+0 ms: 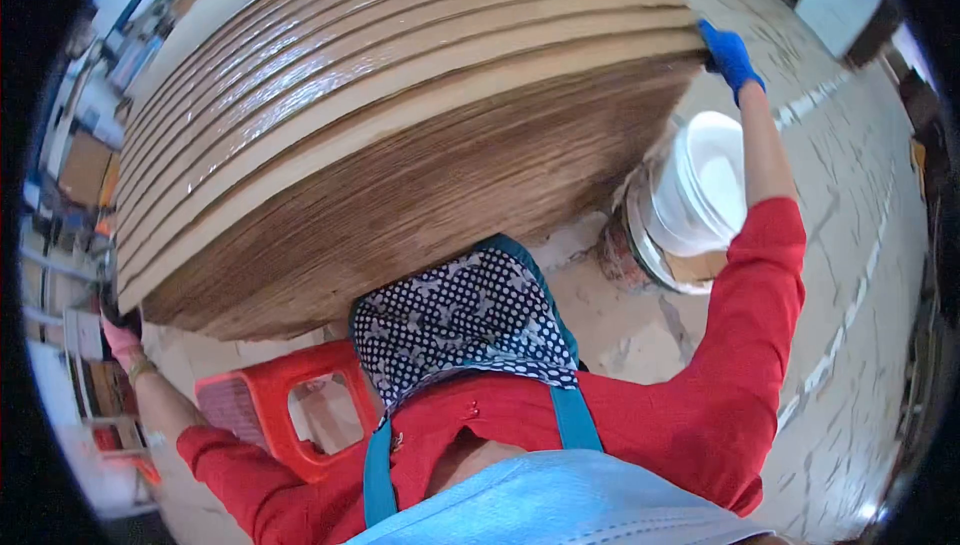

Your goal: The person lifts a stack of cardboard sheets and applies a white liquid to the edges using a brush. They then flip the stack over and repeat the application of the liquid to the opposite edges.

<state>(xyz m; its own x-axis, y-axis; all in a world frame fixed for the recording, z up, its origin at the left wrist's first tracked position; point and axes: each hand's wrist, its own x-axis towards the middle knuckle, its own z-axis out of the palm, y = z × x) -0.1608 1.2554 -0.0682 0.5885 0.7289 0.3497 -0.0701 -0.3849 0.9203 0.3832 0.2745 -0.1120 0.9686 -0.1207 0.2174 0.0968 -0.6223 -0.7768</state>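
A large stack of wooden boards (pixel 410 170) spans the space before me, with glossy pale strips stepped one behind another and a dark-grained front face. In a blue glove, my right hand (pixel 733 60) closes around the right front corner. At the left front corner, my left hand (pixel 122 335), in a pink and dark glove, grips the edge; the stack partly hides its fingers.
A red plastic stool (pixel 300 400) stands below the boards on the left. White buckets (pixel 700 185) rest on a larger container near my right forearm. Cracked pale floor (pixel 850 245) extends on the right; cluttered shelving (pixel 75 295) lines the left.
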